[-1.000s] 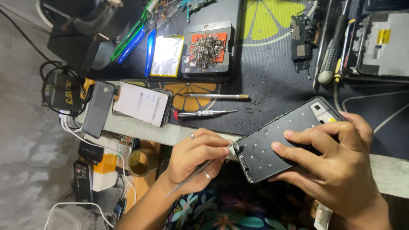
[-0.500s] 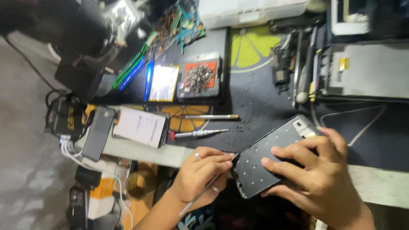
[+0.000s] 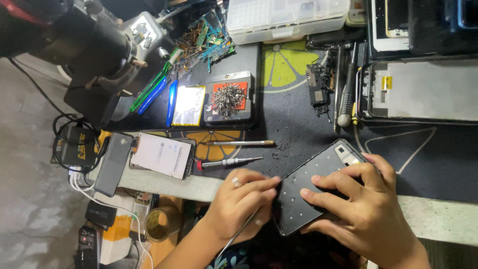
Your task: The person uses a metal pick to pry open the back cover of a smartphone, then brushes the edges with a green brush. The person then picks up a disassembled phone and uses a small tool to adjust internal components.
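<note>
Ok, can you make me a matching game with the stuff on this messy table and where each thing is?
Things:
1. dark phone
2. thin metal tool
3. pile of screws
4. two screwdrivers

Places:
A. on the red pad
B. under the right hand
C. beside the white-screen phone
D. in the left hand

Pairs: 1-B, 2-D, 3-A, 4-C

Surface [image 3: 164, 183] w/ dark mat [image 3: 438, 169], citrus-slice prints. Landmark: tray of screws [image 3: 228, 97]. Just left: flat battery [image 3: 187, 104]. Below it: two screwdrivers [image 3: 234, 152], white-backed phone [image 3: 162, 155] further left. Well right: bare phone frame [image 3: 423, 92]. Above: clear parts box [image 3: 286, 17].
</note>
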